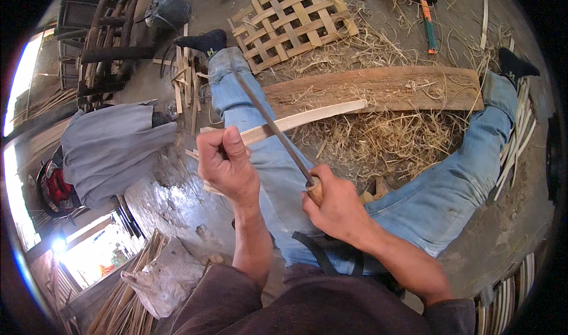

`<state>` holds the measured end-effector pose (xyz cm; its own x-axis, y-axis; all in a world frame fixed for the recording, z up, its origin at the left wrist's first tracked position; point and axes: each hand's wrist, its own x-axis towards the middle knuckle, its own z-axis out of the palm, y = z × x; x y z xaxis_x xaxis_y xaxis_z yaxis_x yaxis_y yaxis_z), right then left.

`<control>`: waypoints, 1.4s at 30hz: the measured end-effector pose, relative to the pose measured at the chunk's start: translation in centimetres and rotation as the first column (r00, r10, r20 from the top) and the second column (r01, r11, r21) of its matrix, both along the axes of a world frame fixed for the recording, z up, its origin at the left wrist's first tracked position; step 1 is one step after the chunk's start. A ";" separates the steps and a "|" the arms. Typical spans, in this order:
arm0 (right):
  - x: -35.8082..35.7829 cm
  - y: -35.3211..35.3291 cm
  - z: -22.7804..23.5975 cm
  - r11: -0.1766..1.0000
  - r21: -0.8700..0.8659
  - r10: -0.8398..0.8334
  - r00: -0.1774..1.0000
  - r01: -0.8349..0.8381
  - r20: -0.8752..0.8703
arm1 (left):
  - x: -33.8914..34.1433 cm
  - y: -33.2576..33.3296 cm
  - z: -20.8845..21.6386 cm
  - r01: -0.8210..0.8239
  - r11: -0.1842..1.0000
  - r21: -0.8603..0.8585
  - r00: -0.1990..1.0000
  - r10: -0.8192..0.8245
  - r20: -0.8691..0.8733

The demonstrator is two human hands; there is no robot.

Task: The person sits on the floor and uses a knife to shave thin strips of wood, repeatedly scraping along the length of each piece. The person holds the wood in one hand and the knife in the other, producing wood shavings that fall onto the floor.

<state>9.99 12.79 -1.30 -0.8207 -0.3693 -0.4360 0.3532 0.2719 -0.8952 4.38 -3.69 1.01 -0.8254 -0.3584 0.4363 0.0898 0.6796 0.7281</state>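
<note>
A pale bamboo strip point(319, 113) is pinched in my left hand point(229, 164), its long end reaching right over my leg toward a wooden plank point(408, 86). My right hand point(340, 208) is wrapped round the wooden handle of a long, narrow knife point(260, 108). The blade points away and to the left, crossing the strip just beyond my left fingers. Whether its edge touches the strip I cannot tell. Between my spread legs, the plank lies across with curly shavings point(384, 148) on and in front of it.
Beyond the plank lies a woven lattice panel point(291, 22). A hammer point(428, 26) with an orange and green handle is at the far right. Long strips point(518, 135) lie beside my right leg. Grey cloth point(115, 145) hangs at left, and a pale sack point(167, 279) sits nearby.
</note>
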 end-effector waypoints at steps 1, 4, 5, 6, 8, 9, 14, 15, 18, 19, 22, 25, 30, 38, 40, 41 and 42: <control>-0.3 0.1 0.2 1.000 -0.025 -0.001 1.000 0.001 -0.010 | -0.3 0.1 0.5 0.016 1.000 0.008 1.000 -0.016 -0.012; -0.1 0.3 0.6 0.999 -0.048 -0.015 1.000 0.014 -0.010 | -0.2 0.6 1.5 0.078 0.995 0.060 0.997 -0.078 -0.013; -0.2 0.4 0.4 0.999 -0.041 -0.029 0.999 0.028 -0.023 | -0.3 0.9 1.5 0.112 0.991 0.076 0.994 -0.111 -0.021; -0.4 0.5 0.4 0.999 -0.034 -0.044 0.998 0.042 -0.035 | -0.5 1.1 1.7 0.146 0.985 0.092 0.989 -0.144 -0.029; -0.5 0.7 1.5 0.996 -0.075 -0.053 0.998 0.051 -0.028 | -0.4 0.9 2.1 0.110 0.992 0.056 0.993 -0.107 -0.044; -0.3 0.6 1.9 0.994 -0.093 -0.057 0.998 0.055 -0.017 | -0.2 0.8 2.3 0.090 0.995 0.040 0.995 -0.088 -0.044; 0.1 0.1 1.0 0.994 -0.095 -0.059 0.992 0.049 -0.112 | -0.3 1.4 3.8 0.114 0.989 0.089 0.993 -0.118 0.032; 0.2 0.1 0.6 0.993 -0.094 -0.088 0.988 0.077 -0.127 | -0.4 1.3 4.1 0.109 0.989 0.098 0.991 -0.116 0.065; 0.4 0.6 0.5 0.992 -0.107 -0.074 0.995 0.067 -0.060 | -0.6 0.8 4.2 0.152 0.988 0.002 0.986 -0.151 0.071; 0.5 0.6 0.3 0.994 -0.088 -0.064 0.996 0.059 -0.055 | -0.4 1.0 4.3 0.134 0.991 0.014 0.987 -0.135 0.089; 0.2 0.9 -0.2 0.999 -0.028 -0.040 0.997 0.038 -0.064 | 0.0 1.3 4.8 0.089 0.996 0.024 0.987 -0.091 0.135; -0.1 1.1 -0.5 1.000 0.015 -0.002 0.997 0.003 -0.081 | 0.9 0.1 5.0 0.030 0.999 0.023 0.985 -0.034 0.169; 0.0 0.1 0.0 0.996 0.059 0.069 0.997 -0.070 0.019 | 1.6 0.6 5.5 -0.071 0.977 0.202 0.981 0.032 0.194; -0.3 0.0 0.5 0.991 -0.120 0.040 0.995 -0.051 -0.094 | 1.7 1.0 5.6 -0.070 0.985 0.156 0.980 0.039 0.197; -0.2 0.4 1.4 0.985 -0.166 0.032 0.992 -0.053 -0.126 | 1.6 0.5 5.4 -0.031 0.982 0.184 0.989 0.003 0.147; -0.1 0.5 1.3 0.990 -0.117 0.066 0.990 -0.081 -0.129 | 1.8 0.2 5.2 -0.014 0.978 0.208 0.991 -0.014 0.131; -0.3 0.7 1.1 0.992 -0.067 0.100 0.987 -0.109 -0.129 | 2.2 -0.3 4.9 0.007 0.978 0.210 0.990 -0.036 0.133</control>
